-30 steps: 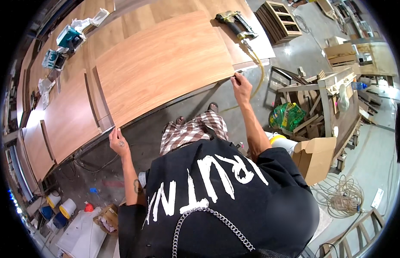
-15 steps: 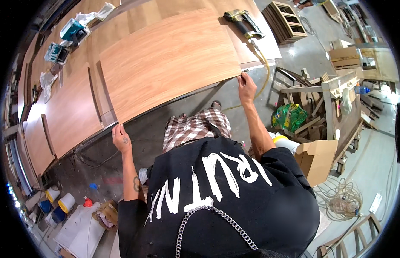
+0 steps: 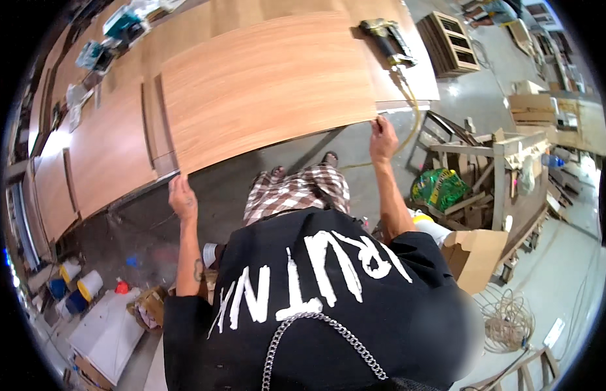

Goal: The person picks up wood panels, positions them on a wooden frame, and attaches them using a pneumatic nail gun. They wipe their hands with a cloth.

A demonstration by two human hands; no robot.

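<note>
A wide, light-brown wood-grain panel [image 3: 270, 85] lies on top of larger sheets of board. Its front edge runs toward me. At the panel's near left corner is my left hand [image 3: 183, 199], its fingers closed on the edge. My right hand [image 3: 384, 140] pinches the near right corner, with the thumb and fingertips together. The undersides of both grips are hidden. Beyond my right hand, a yellow-green and black air nail gun [image 3: 387, 44] rests on the boards, untouched, with a yellow hose [image 3: 417, 114] hanging off the edge.
More brown panels [image 3: 111, 133] lie to the left, with teal power tools [image 3: 124, 25] behind them. At the right stand a wooden frame with scrap wood [image 3: 498, 169], a green sack [image 3: 439, 188] and an open cardboard box [image 3: 473, 257]. Slatted wooden frames [image 3: 448, 42] are stacked far right.
The whole view has turned slightly, shifting the bench in the picture. Both hands stay at the same corners of the panel, and the left hand's fingers have changed angle a little.
</note>
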